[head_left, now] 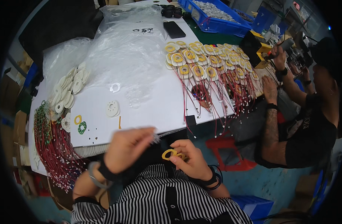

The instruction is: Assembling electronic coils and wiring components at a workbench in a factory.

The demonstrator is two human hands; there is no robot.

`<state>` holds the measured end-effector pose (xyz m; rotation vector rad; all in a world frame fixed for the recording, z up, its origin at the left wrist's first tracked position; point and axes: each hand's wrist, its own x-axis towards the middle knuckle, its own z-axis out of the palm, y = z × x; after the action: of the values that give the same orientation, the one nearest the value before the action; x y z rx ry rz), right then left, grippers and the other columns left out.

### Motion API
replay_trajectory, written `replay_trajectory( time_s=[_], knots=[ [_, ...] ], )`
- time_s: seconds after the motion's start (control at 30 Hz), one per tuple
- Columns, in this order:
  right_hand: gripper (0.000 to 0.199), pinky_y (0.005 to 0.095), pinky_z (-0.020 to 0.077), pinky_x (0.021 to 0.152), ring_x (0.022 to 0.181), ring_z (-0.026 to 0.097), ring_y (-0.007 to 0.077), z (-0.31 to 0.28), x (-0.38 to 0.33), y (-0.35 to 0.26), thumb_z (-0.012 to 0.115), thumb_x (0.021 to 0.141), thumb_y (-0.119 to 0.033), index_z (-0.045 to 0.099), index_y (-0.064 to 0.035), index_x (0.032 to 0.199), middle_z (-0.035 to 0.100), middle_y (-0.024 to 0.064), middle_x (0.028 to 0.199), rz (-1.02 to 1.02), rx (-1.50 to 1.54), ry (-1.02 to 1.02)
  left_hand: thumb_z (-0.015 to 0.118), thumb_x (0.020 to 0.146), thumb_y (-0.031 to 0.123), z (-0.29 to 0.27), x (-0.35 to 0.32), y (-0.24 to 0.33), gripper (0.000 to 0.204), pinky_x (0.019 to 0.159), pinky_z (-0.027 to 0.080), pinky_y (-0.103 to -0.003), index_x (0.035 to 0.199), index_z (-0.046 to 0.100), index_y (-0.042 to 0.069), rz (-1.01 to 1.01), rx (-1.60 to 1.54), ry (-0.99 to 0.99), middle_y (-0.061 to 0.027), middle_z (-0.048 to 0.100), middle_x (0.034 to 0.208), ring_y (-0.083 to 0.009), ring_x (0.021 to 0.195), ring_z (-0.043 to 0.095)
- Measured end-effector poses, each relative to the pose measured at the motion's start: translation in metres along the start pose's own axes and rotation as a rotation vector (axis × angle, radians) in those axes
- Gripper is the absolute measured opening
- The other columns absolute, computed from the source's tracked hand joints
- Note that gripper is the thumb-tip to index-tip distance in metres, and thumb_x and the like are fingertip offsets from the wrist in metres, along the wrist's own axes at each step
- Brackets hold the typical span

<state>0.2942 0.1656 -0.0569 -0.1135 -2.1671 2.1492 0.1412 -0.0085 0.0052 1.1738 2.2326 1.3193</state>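
My right hand (195, 160) is closed on a few flat yellow rings (166, 154), pinched between thumb and fingers just off the table's front edge. To its left, my left hand (128, 147) is smeared by motion, its thumb and fingers closed on a small clear, crumpled-looking piece (156, 139). Beyond that hand, on the white table (148, 117), lie a white oval housing (112, 108), a thin orange strip (119, 122), a green ring-shaped circuit board (82, 127) and another yellow ring (78, 119).
Clear plastic bags (118, 48) cover the table's back left. White housings (68, 87) and bundled red wires (62, 160) sit at the left. Rows of wired yellow-and-white parts (199, 59) fill the right. A co-worker (301, 123) sits at the right, below a blue bin (215, 22).
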Motion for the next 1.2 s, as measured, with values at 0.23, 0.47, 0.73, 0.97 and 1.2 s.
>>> replay_trajectory(
  time_s=[0.23,0.47,0.73,0.97,1.2],
  knots=[
    [0.036,0.025,0.0494,0.064,0.075,0.066,0.0148,-0.001,-0.002,0.008,0.067,0.091,-0.017,0.045,0.0007,0.113,0.067,0.0125,0.087,0.041,-0.143,0.188,0.054,0.098,0.011,0.051,-0.008,-0.022,0.029,0.067,0.057,-0.023,0.124,0.062,0.004,-0.375,-0.72,-0.29,-0.0095,0.069,0.098,-0.0126,0.079,0.067],
    [0.03,0.0228,0.0468,0.057,0.067,0.062,0.011,0.002,0.001,0.008,0.065,0.092,-0.016,0.047,-0.0007,0.11,0.066,0.0098,0.086,0.03,-0.255,0.185,0.05,0.1,0.014,0.051,-0.009,-0.035,0.032,0.068,0.059,-0.024,0.129,0.058,0.002,-0.359,-0.785,-0.297,-0.0103,0.067,0.102,-0.0122,0.086,0.065],
    [0.026,0.0213,0.0434,0.051,0.058,0.057,0.0066,0.003,0.004,0.008,0.064,0.093,-0.017,0.05,-0.0013,0.108,0.063,0.0063,0.082,-0.03,-0.38,0.148,0.052,0.1,0.017,0.047,-0.013,-0.041,0.032,0.066,0.06,-0.024,0.125,0.059,-0.001,-0.403,-0.855,-0.286,-0.0143,0.067,0.105,-0.0148,0.087,0.067],
    [0.022,0.0225,0.0433,0.051,0.056,0.057,0.0078,0.003,0.005,0.006,0.065,0.092,-0.017,0.053,-0.0024,0.104,0.062,0.0055,0.081,-0.039,-0.451,0.118,0.048,0.101,0.018,0.043,-0.014,-0.046,0.033,0.069,0.059,-0.025,0.128,0.058,0.001,-0.407,-0.85,-0.375,-0.0093,0.067,0.098,-0.0124,0.089,0.064],
    [0.023,0.0217,0.0437,0.051,0.056,0.057,0.0064,0.005,0.004,0.007,0.067,0.091,-0.016,0.054,-0.0021,0.104,0.062,0.005,0.082,-0.026,-0.389,0.105,0.05,0.101,0.019,0.043,-0.019,-0.049,0.033,0.069,0.059,-0.024,0.127,0.058,0.001,-0.42,-0.912,-0.376,-0.0098,0.067,0.099,-0.012,0.087,0.065]
  ],
)
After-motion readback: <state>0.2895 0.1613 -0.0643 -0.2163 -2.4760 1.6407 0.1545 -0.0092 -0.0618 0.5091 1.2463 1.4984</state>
